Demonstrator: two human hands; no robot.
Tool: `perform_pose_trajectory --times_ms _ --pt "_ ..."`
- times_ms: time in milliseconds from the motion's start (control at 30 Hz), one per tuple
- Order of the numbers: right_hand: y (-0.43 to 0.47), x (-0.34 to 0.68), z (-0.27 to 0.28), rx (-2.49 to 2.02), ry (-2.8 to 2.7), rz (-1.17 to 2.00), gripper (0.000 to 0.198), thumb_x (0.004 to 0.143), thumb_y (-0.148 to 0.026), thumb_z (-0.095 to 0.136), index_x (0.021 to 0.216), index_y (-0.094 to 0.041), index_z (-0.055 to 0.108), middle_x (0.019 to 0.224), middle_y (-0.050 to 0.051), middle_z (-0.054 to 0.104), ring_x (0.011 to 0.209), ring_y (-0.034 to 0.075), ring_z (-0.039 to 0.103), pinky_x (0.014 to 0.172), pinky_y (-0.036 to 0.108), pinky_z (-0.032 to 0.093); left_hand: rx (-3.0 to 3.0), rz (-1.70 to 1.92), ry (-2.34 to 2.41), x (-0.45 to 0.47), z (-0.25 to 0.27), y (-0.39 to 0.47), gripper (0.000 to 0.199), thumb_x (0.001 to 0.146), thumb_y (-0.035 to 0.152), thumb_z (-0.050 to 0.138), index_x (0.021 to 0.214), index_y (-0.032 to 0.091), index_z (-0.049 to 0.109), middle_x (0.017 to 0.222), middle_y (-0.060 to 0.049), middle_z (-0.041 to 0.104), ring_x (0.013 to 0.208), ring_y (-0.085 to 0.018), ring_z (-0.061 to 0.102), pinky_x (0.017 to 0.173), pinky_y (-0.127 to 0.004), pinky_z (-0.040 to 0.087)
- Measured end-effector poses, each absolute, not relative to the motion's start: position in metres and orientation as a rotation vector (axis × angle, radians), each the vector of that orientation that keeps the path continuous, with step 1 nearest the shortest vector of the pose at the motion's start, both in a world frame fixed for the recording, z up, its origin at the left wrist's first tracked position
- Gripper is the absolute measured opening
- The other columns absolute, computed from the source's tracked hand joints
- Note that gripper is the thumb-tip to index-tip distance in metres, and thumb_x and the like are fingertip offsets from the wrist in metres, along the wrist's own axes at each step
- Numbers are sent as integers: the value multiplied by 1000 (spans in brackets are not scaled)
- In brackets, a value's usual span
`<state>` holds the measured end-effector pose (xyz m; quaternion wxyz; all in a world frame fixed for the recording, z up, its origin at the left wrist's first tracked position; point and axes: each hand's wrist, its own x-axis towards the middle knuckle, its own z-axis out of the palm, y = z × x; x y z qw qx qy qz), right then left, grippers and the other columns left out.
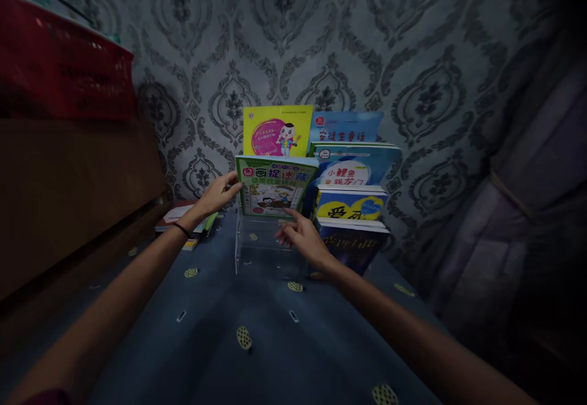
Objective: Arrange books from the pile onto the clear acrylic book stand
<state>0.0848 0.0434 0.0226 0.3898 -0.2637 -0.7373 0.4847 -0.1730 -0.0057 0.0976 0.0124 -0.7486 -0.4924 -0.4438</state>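
Note:
A green picture book (271, 194) leans upright in the clear acrylic rack (263, 264). My left hand (221, 192) is closed at the book's left edge, fingertips on the upper corner. Over the lower right of its cover, my right hand (300, 237) has its index finger stretched out and the other fingers loosely bent, with nothing held; whether the fingertip touches the cover I cannot tell. Behind the green book stands a yellow book (277, 130). To its right, a blue book (346, 125), a teal book (358, 163), a yellow-and-blue book (351, 205) and a dark blue book (351, 246) stand in stepped rows.
Several flat books (177, 214) lie stacked behind my left forearm. A wooden cabinet (77, 197) with a red basket (68, 62) on top borders the left. Patterned wallpaper (233, 96) rises behind the rack, and a tied curtain (495, 227) hangs right. Dark patterned cloth (206, 344) covers the surface.

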Motion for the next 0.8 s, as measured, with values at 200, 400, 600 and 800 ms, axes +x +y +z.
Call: perform_pose_trajectory --times_ms 200,400,600,800 --pt "39 83 15 -695 -1878 1274 66 81 -25 54 144 -12 42 74 2 73 56 15 65 50 24 48 -2347 -1406 -1526 -170 97 -9 28 92 43 46 91 17 58 89 -2 60 80 -17 52 71 -29 43" --pt "25 85 -14 -715 -1884 1415 68 81 -31 56 144 -9 41 70 0 71 54 14 64 50 25 46 -2189 -1392 -1744 -193 78 -13 34 90 45 51 108 17 61 100 -6 68 95 -20 62 78 -29 48" --pt "-13 91 -76 -731 -1833 1638 75 77 -48 60 139 -10 43 71 0 69 55 16 63 49 27 44 -1664 -920 -2299 -256 14 -35 34 92 34 42 109 14 63 107 -13 70 102 -27 64 91 -39 49" --pt "-41 89 -112 -788 -1836 1657 66 80 -53 57 132 -13 54 71 2 69 56 16 61 49 28 41 -1524 -490 -2485 -284 -38 -43 54 85 53 61 122 13 59 137 -24 57 136 -40 43 110 -52 33"
